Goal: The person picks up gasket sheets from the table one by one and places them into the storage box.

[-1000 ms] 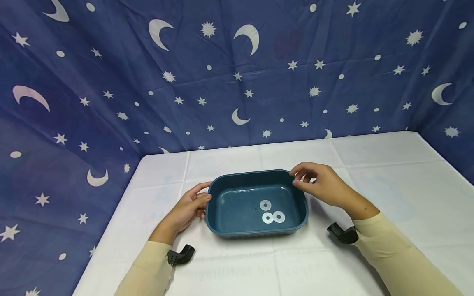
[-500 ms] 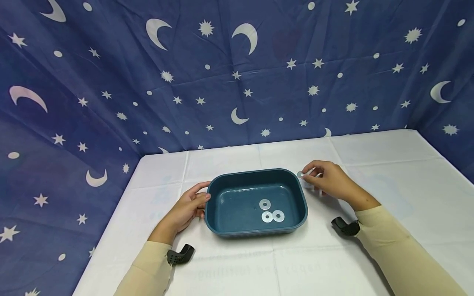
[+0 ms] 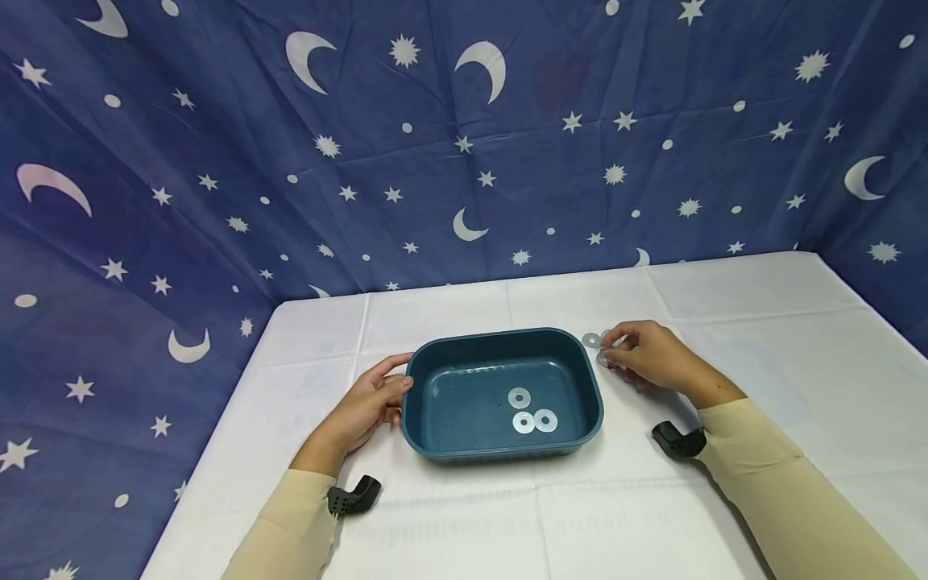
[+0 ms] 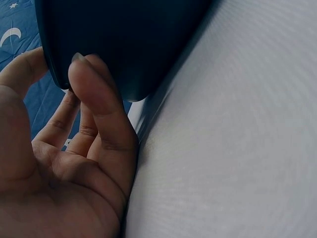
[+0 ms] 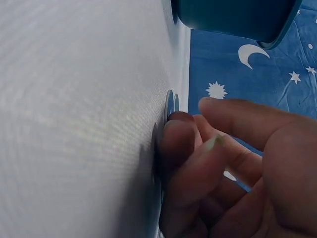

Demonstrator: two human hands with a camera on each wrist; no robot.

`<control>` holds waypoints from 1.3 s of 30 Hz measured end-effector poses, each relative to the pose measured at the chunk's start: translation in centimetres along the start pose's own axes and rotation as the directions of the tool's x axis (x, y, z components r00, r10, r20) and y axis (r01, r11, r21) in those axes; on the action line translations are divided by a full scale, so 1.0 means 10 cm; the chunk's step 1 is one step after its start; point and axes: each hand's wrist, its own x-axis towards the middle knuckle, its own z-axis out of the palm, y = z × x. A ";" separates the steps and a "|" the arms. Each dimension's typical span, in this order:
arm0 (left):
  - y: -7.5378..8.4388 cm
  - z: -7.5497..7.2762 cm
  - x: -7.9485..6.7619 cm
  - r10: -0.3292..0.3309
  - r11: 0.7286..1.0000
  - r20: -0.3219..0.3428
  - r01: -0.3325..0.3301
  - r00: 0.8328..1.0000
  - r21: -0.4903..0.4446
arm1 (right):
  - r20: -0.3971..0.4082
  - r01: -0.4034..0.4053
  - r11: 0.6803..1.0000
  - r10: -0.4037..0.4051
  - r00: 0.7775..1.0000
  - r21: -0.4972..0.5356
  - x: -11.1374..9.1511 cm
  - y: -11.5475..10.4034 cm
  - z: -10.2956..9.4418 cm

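Note:
A dark teal plastic basin (image 3: 435,395) stands on the white cloth. Three flat metal washers (image 3: 519,398) lie inside, toward its right end. My left hand (image 3: 366,411) rests against the basin's left end, thumb on the rim and the other fingers along the outer wall. Beyond the right end, more washers (image 3: 591,341) lie on the table, partly hidden under my right hand (image 3: 656,354). Its bent fingertips are right at them, close to the cloth in the right wrist view; I cannot tell whether they pinch one.
A white cloth (image 3: 464,548) covers the table. Behind it and to the left hangs a blue curtain (image 3: 406,177) with moons and stars. Each wrist wears a black strap mount (image 3: 679,440).
My right hand has moved off the basin's right rim, out to the right and down to the washers on the table, which now show beside it. The left hand and basin stay put.

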 end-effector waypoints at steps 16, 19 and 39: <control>0.00 0.01 0.01 -0.002 1.000 0.003 0.002 1.000 0.002 | 0.061 -0.005 1.000 0.005 0.998 0.004 -0.02 0.03 -0.01; 0.01 0.00 0.01 0.000 1.000 0.005 0.000 1.000 0.005 | 0.058 -0.008 1.000 0.007 0.998 0.013 -0.02 0.04 -0.01; 0.02 0.01 0.00 -0.003 1.000 0.003 0.003 1.000 0.010 | 0.056 0.014 1.000 -0.013 0.998 -0.016 -0.01 0.04 -0.01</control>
